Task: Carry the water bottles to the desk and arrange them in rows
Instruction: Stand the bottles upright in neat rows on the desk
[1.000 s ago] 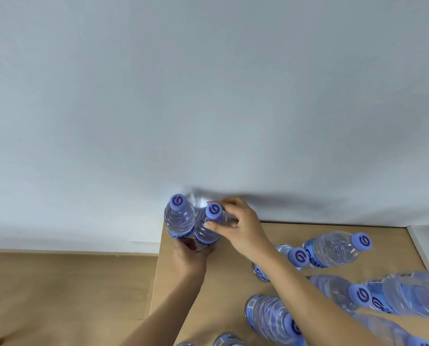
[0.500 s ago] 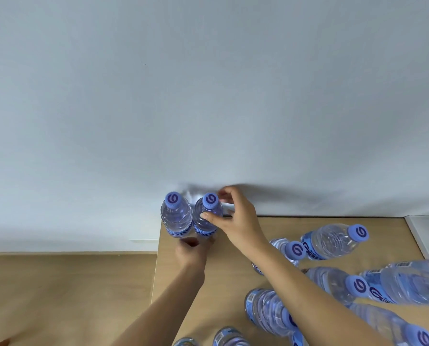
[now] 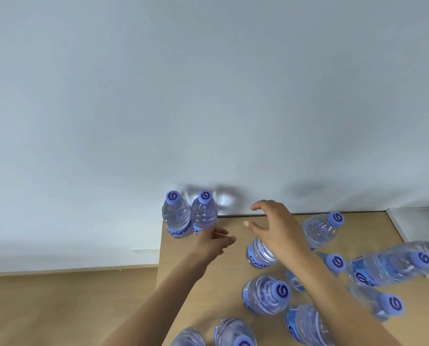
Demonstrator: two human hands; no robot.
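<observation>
Two clear water bottles with blue caps stand upright side by side at the desk's far left corner against the wall, the left bottle point(image 3: 176, 218) and the right bottle point(image 3: 204, 216). My left hand point(image 3: 214, 242) hovers just right of them, fingers relaxed and empty. My right hand point(image 3: 274, 224) is spread open above the desk point(image 3: 183, 265), holding nothing. Under its wrist stands another bottle point(image 3: 259, 253). Several more bottles stand or lean across the right and near side, such as one bottle point(image 3: 319, 229) by the wall and one bottle point(image 3: 267, 297) in front.
A plain pale wall point(image 3: 208, 96) runs right behind the desk. Wooden floor point(image 3: 58, 308) lies beyond the desk's left edge. A white surface point(image 3: 418, 221) adjoins the desk at the far right. Bare desk top shows between the upright pair and the scattered bottles.
My right hand has let go of the second upright bottle and pulled back to the right, opening. My left hand has come off the bottles' bases. The view has shifted down and right.
</observation>
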